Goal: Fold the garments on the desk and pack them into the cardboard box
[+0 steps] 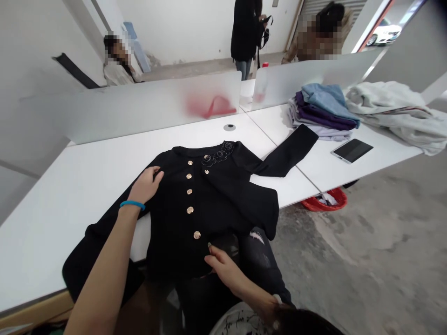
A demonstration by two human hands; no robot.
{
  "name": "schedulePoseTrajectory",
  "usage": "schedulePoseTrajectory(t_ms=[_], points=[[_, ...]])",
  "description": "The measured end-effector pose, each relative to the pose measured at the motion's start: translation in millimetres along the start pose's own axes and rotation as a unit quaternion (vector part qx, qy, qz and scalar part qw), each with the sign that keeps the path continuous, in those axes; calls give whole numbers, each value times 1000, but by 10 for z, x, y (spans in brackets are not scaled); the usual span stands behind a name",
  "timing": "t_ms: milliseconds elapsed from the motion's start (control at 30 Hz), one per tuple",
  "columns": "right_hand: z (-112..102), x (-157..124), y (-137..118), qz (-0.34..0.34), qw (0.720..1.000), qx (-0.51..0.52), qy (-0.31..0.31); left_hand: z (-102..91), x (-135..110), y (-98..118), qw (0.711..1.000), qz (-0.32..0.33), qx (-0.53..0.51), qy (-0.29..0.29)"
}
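Note:
A black long-sleeved jacket (pixel 171 204) lies front up on the white table, its lower part hanging over the near edge toward my lap. Several gold buttons (pixel 189 191) run down its front, and black flower trim (pixel 219 154) decorates one side of the neckline. My left hand (pixel 145 183), below a blue wristband (pixel 132 204), rests on the jacket near the left-hand sleeve seam, thumb and fingers apart. At the bottom front edge, my right hand (pixel 223 267) pinches the jacket's cloth. One sleeve stretches out to the right; the other hangs down at the left.
Folded clothes (pixel 324 111), a pale garment heap (pixel 394 111) and a tablet or phone (pixel 352 150) lie at the right. Frosted dividers (pixel 157 104) line the back. A red-lined bin (pixel 324 200) stands below the table edge. Three people are beyond the dividers.

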State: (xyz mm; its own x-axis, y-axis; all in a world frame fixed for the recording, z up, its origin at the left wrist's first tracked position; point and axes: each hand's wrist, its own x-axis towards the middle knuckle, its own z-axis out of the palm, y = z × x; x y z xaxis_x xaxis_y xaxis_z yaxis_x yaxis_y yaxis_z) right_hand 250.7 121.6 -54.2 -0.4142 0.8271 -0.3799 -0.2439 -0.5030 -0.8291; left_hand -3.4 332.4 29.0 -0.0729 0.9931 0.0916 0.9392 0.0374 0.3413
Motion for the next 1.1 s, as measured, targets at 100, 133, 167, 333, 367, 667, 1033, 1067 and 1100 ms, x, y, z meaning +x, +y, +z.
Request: schedulePoseTrajectory(t_ms=[100, 133, 167, 333, 367, 667, 1033, 1067, 1100], points=[[-133, -17, -23, -52, 990, -91, 96, 190, 110, 103, 996, 3, 22, -87], [-192, -34, -60, -62, 986, -109, 112, 246, 137, 123, 993, -2, 44, -106], [-257, -59, -110, -71, 983, -123, 116, 285, 161, 141, 991, -6, 66, -120], [-733, -269, -393, -222, 923, -219, 225, 179, 358, 252, 981, -4, 119, -152], [-865, -306, -433, -256, 892, -224, 299, 126, 422, 275, 984, -5, 113, -134], [-1512, -424, -629, -122, 928, 109, 335, 330, 1077, 247, 991, 124, 5, -56], [-1037, -592, -697, -381, 811, -328, 300, 610, 1167, 656, 979, 152, 101, 96], [-992, -607, -702, -424, 780, -381, 256, 613, 1147, 770, 977, 175, 92, 86], [-948, -613, -700, -459, 749, -429, 212, 621, 1130, 880, 976, 193, 81, 57]])
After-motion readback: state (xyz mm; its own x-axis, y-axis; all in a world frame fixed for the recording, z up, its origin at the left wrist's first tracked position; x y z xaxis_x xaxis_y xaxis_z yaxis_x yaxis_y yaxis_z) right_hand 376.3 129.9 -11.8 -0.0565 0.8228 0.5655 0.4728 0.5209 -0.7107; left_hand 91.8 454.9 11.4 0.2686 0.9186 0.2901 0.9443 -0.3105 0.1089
